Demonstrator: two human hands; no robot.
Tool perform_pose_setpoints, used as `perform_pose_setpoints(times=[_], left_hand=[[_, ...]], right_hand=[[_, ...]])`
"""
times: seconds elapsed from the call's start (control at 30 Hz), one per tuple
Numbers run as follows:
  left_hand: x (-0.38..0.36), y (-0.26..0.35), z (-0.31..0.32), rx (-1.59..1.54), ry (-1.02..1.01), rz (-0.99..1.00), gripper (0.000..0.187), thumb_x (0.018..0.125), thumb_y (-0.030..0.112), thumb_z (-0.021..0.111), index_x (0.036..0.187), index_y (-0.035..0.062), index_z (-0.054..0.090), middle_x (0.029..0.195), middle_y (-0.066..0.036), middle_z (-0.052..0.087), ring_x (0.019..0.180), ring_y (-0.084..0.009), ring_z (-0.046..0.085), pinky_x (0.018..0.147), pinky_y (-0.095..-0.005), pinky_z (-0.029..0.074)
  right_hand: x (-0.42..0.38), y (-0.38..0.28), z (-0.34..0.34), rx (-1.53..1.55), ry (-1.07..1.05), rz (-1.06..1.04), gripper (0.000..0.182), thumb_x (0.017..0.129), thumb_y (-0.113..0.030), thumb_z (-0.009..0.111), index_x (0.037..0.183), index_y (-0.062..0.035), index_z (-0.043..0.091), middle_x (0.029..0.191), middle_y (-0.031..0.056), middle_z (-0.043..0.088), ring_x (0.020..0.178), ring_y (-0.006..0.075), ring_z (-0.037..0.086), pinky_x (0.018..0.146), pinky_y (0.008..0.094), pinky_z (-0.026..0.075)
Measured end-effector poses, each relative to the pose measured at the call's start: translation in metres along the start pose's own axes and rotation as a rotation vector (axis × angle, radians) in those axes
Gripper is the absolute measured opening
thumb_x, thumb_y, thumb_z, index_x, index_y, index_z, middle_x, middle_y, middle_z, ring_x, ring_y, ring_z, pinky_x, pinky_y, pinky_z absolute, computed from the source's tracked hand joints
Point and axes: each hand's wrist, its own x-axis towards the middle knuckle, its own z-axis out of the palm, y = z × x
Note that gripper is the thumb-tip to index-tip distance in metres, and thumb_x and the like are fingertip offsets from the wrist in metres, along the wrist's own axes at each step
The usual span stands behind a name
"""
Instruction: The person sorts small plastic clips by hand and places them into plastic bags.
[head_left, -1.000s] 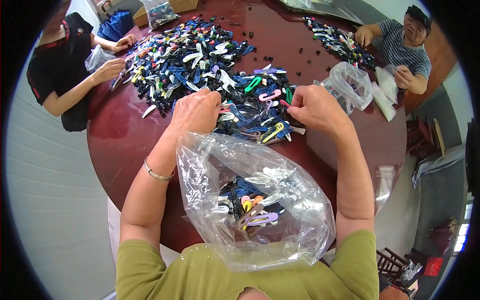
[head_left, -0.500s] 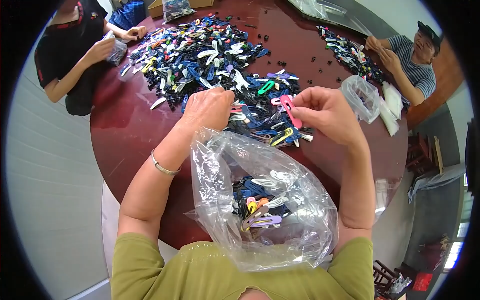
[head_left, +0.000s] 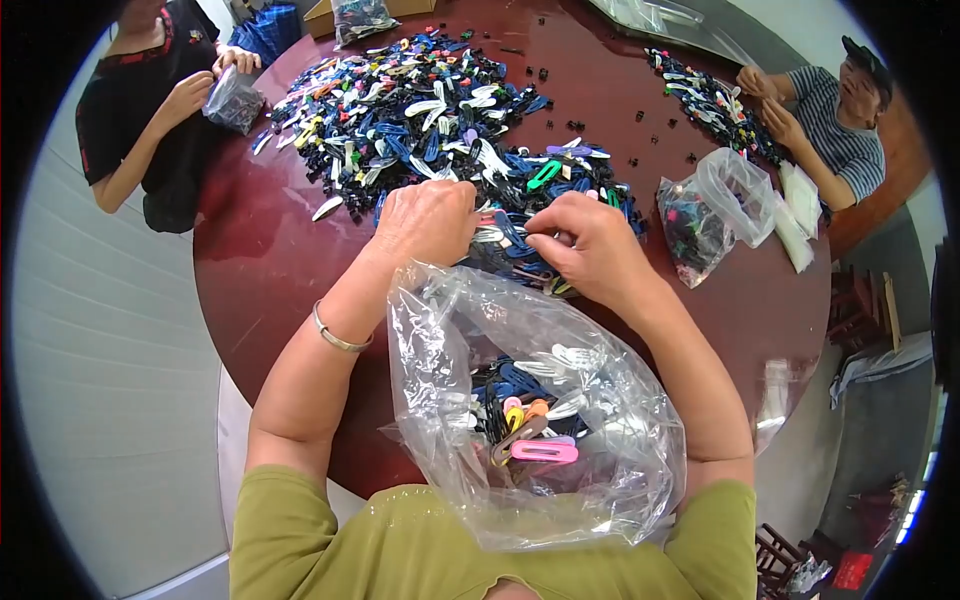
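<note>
My left hand (head_left: 430,220) is curled at the near edge of a pile of snap hair clips (head_left: 420,110), its fingertips hidden, close to a pinkish clip. Opposite it, my right hand (head_left: 595,250) has thumb and forefinger drawn together at a navy hair clip (head_left: 513,235); I cannot tell whether it grips that clip. Below both hands, against the olive shirt, a clear plastic bag (head_left: 430,350) gapes wide. Inside it are navy, black and white clips, with a pink hair clip (head_left: 545,452) lying on top.
A green clip (head_left: 544,174) lies on the pile. To the right stands a filled clear bag (head_left: 695,225) beside flat plastic bags (head_left: 795,220). Small black clips dot the round red table (head_left: 270,300). One person (head_left: 135,110) holds a bag at left; another (head_left: 825,130) sits by a smaller pile.
My right hand has let go of the pink hair clip, now in the bag, and has moved left and down to the pile. The person at left has shifted their bag.
</note>
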Motion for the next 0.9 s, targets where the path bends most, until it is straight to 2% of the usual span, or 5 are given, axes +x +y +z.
perform_pose_setpoints(times=[0.47, 0.6, 0.73, 0.83, 0.9], left_hand=[[-0.001, 0.002, -0.006, -0.008, -0.039, -0.003, 0.014, 0.083, 0.017, 0.062, 0.082, 0.0033, 0.065, 0.081, -0.016, 0.066, 0.079, -0.0355, 0.065, 0.071, -0.0447, 0.05], [0.001, -0.003, -0.005, -0.019, -0.034, -0.056, 0.014, 0.083, 0.018, 0.063, 0.083, 0.0041, 0.065, 0.082, -0.016, 0.067, 0.081, -0.035, 0.065, 0.072, -0.0445, 0.05], [0.003, -0.005, -0.004, 0.003, -0.022, -0.111, 0.018, 0.083, 0.022, 0.066, 0.086, 0.0049, 0.063, 0.082, -0.015, 0.067, 0.081, -0.0351, 0.065, 0.071, -0.0445, 0.05], [0.002, -0.007, -0.002, -0.015, -0.015, -0.092, 0.019, 0.083, 0.023, 0.066, 0.087, 0.005, 0.063, 0.083, -0.015, 0.067, 0.082, -0.0349, 0.065, 0.072, -0.0444, 0.05], [0.002, -0.007, -0.001, -0.02, -0.015, -0.08, 0.018, 0.083, 0.022, 0.064, 0.086, 0.0048, 0.064, 0.084, -0.015, 0.067, 0.083, -0.035, 0.065, 0.073, -0.0446, 0.05]], right_hand=[[-0.001, 0.004, 0.011, -0.068, 0.095, 0.033, 0.01, 0.081, -0.016, 0.065, 0.083, -0.0068, 0.07, 0.081, 0.0093, 0.062, 0.073, 0.0278, 0.064, 0.064, 0.0371, 0.05], [0.001, -0.022, -0.036, 0.602, -0.045, 0.331, 0.012, 0.086, -0.011, 0.064, 0.08, -0.0011, 0.066, 0.075, -0.0001, 0.063, 0.065, 0.0081, 0.056, 0.059, 0.0236, 0.045], [-0.015, -0.073, -0.089, 0.731, -0.297, 0.243, 0.01, 0.086, -0.01, 0.067, 0.084, -0.0005, 0.068, 0.076, -0.0006, 0.065, 0.065, 0.005, 0.055, 0.056, 0.0219, 0.044], [-0.022, -0.077, -0.084, 0.691, -0.377, -0.251, 0.006, 0.083, -0.007, 0.069, 0.084, -0.0004, 0.07, 0.074, 0.0057, 0.067, 0.064, 0.0081, 0.06, 0.057, 0.023, 0.047], [-0.018, -0.072, -0.074, 0.505, -0.219, -0.199, 0.006, 0.081, -0.002, 0.069, 0.085, 0.0012, 0.07, 0.077, 0.0073, 0.068, 0.067, 0.012, 0.061, 0.059, 0.0233, 0.046]])
